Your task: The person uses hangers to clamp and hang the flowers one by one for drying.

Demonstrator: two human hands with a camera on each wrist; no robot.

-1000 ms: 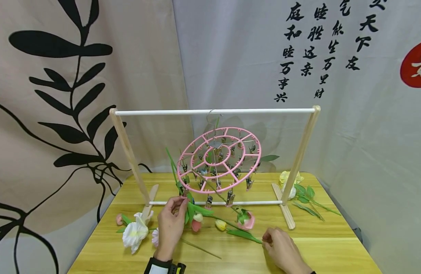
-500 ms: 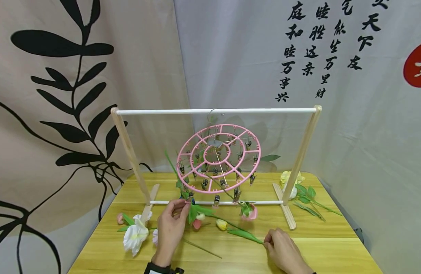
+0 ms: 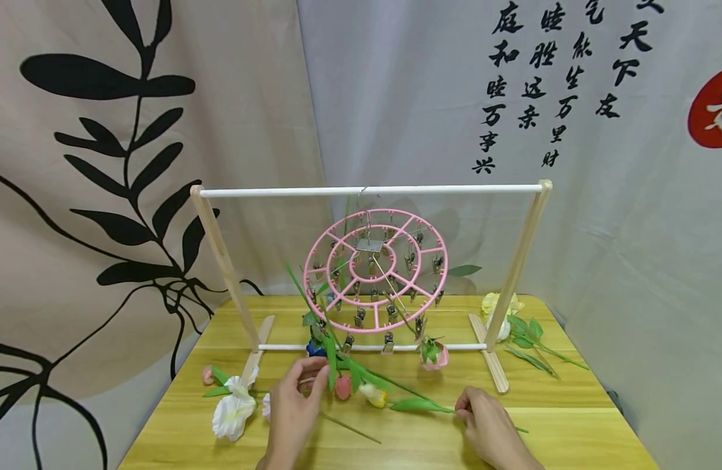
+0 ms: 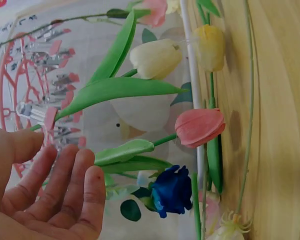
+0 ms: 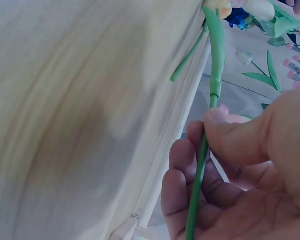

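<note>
A pink round clip rack (image 3: 375, 330) hangs from a white bar, with several metal clips below it. My left hand (image 3: 295, 406) is under its near left edge, fingers loosely bent and holding nothing. In the left wrist view, a clip (image 4: 37, 113) just beyond the fingertips grips the stem of a white tulip (image 4: 156, 58). A pink tulip (image 4: 201, 128) and a blue rose (image 4: 171, 192) also hang there. My right hand (image 3: 491, 427) pinches the green stem (image 5: 198, 175) of a yellow tulip (image 4: 210, 47) between thumb and fingers, low over the table.
The rack's stand has wooden side posts (image 3: 519, 261) and a white lower bar (image 3: 455, 347). White flowers (image 3: 233, 410) lie at left; a yellow flower (image 3: 490, 303) and leafy stems lie at right. A pink rose (image 3: 434, 356) hangs from the rack. A thin stem (image 3: 352, 427) lies in front.
My left hand has let go of the clip and drawn slightly down. The rack has swung and turned, its clips and flowers shifting right. My right hand keeps its pinch, moving barely rightward.
</note>
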